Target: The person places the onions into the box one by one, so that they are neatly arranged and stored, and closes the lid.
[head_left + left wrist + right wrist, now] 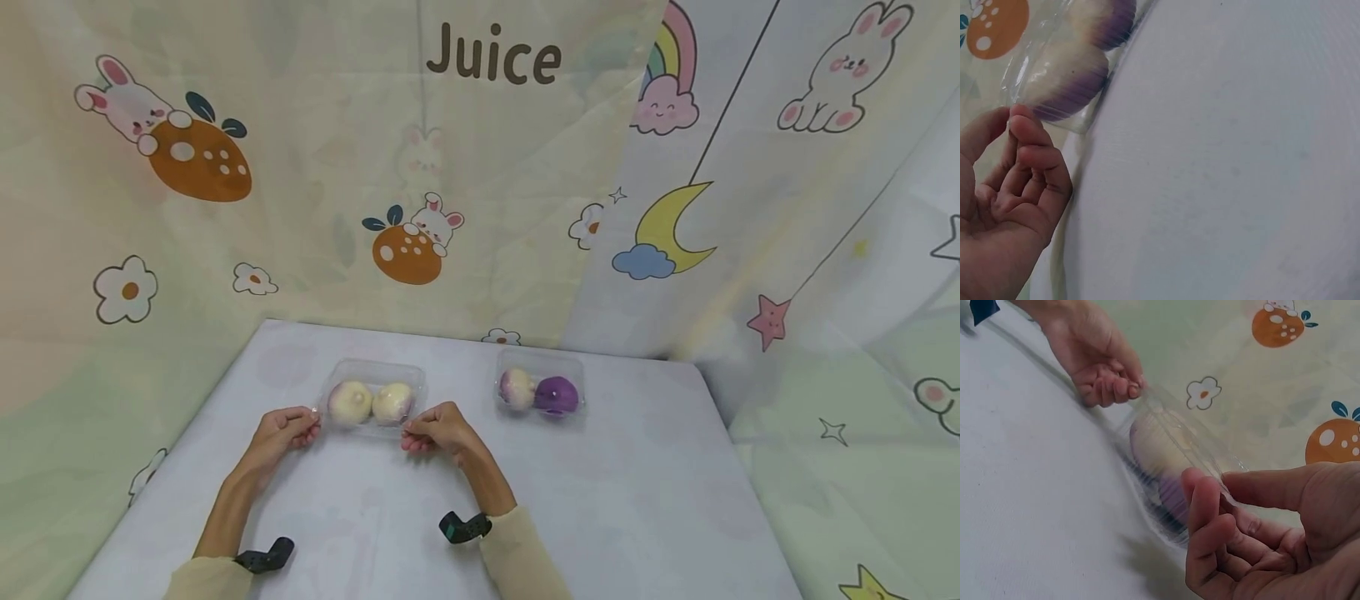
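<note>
A clear plastic clamshell box [378, 367] holds two round, cream-coloured turnips [350, 402] with purple tinges. My left hand [282, 433] pinches the box's left edge between thumb and index finger, as the left wrist view also shows. At its near right corner, my right hand [441, 432] pinches the rim, its other fingers curled below. In the right wrist view the box [1169, 412] appears tilted between both hands, with a shadow on the table under it. The turnips [1069, 81] show purple undersides in the left wrist view.
Further right on the white table [630, 492] stands a second clear box [540, 361], with one cream turnip [516, 389] and one purple round vegetable [557, 395] inside. A printed cloth [315, 150] hangs behind the table's back edge and along its sides.
</note>
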The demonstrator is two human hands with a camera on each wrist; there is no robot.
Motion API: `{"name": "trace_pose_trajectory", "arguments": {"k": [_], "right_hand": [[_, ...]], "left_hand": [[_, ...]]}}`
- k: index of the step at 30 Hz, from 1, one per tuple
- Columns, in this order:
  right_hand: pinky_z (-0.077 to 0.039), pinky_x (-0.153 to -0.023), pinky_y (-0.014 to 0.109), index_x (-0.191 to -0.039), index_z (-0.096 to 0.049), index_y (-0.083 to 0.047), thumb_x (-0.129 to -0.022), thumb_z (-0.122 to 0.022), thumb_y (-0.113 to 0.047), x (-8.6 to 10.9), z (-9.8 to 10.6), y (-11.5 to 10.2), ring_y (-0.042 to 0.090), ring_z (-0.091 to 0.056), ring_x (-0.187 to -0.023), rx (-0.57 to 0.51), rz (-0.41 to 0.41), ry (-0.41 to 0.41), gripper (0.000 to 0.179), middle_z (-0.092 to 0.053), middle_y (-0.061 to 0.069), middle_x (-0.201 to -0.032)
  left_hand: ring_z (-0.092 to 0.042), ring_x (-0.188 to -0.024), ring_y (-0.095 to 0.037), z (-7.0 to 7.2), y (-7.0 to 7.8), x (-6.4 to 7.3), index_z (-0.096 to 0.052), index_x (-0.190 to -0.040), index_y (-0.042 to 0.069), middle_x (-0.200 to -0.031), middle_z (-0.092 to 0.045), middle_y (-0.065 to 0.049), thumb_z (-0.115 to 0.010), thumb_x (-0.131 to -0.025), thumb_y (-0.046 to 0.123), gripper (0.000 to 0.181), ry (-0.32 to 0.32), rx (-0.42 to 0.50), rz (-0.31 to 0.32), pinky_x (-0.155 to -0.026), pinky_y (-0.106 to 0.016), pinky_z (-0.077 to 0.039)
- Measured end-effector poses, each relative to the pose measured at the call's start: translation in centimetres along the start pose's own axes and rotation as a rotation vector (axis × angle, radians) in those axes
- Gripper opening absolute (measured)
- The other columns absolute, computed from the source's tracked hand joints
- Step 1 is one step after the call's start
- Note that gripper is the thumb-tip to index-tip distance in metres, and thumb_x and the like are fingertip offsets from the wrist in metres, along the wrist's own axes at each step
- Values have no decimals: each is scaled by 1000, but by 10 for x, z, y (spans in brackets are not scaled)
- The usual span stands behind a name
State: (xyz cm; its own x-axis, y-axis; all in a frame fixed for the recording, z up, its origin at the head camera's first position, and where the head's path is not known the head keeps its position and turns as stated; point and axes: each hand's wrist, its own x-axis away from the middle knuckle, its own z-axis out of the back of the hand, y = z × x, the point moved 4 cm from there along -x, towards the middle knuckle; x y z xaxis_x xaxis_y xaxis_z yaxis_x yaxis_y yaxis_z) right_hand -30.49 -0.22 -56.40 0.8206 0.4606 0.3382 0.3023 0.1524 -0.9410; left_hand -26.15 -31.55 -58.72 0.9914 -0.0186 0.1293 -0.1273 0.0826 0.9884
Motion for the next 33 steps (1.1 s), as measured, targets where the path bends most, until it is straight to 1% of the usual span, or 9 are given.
{"name": "trace_pose_trajectory", "arguments": {"k": [4,7,11,14,20,26,29,32,33], "right_hand": [[-53,-60,21,-99,-81,10,-101,-75,-7,1,1,0,9,-70,-62,2,21,11,18,-81,11,-78],[-52,-60,21,-100,-81,11,-102,-75,-7,2,1,0,8,-70,-62,2,33,2,20,-81,13,-80],[-53,-61,21,-101,-81,10,-103,-74,-9,5,0,0,8,-69,-63,3,31,-21,20,-81,9,-78],[-54,-62,21,-101,-82,8,-104,-73,-10,7,0,0,9,-69,-64,1,25,-29,20,-80,5,-77],[-52,-63,23,-101,-81,9,-105,-72,-12,6,1,-1,10,-70,-65,0,41,-33,23,-79,4,-77],[-54,-65,23,-103,-81,9,-107,-71,-14,7,4,-3,10,-70,-67,5,55,-15,26,-81,9,-81],[-57,-66,22,-103,-80,9,-107,-69,-12,7,6,-3,9,-71,-68,-6,67,2,24,-81,10,-82],[-60,-68,22,-105,-79,11,-108,-66,-8,7,9,-4,8,-71,-68,-22,92,20,23,-81,10,-83],[-60,-68,22,-106,-79,12,-108,-65,-7,6,10,-4,8,-71,-68,-35,97,30,23,-81,10,-83]], "left_hand": [[-66,-78,-3,-2,0,0,-71,-109,-12,-86,-75,5,-65,-111,15,28,-9,-2,-10,-71,-22,-58],[-67,-78,-3,-2,1,0,-70,-110,-14,-87,-76,5,-66,-110,18,32,0,-6,-8,-71,-22,-58],[-66,-78,-2,-3,0,1,-68,-112,-16,-88,-76,5,-66,-111,21,37,9,-8,10,-71,-22,-58],[-66,-78,-2,-3,-1,2,-67,-113,-16,-88,-75,6,-64,-112,23,40,-2,-23,12,-71,-22,-58],[-65,-79,-2,-3,2,1,-67,-114,-15,-90,-74,5,-63,-113,26,42,0,-37,19,-71,-22,-58],[-67,-80,-3,-4,6,-3,-68,-117,-16,-90,-75,4,-65,-111,27,43,5,-40,32,-72,-22,-59],[-67,-80,-3,-6,9,-6,-67,-119,-17,-91,-76,4,-65,-111,27,45,-7,-53,26,-72,-22,-59],[-68,-80,-4,-9,10,-10,-68,-119,-17,-92,-76,2,-66,-111,27,44,1,-57,26,-72,-22,-59],[-68,-81,-4,-10,11,-12,-67,-120,-17,-92,-77,2,-65,-112,26,44,-5,-68,18,-72,-22,-59]]}}
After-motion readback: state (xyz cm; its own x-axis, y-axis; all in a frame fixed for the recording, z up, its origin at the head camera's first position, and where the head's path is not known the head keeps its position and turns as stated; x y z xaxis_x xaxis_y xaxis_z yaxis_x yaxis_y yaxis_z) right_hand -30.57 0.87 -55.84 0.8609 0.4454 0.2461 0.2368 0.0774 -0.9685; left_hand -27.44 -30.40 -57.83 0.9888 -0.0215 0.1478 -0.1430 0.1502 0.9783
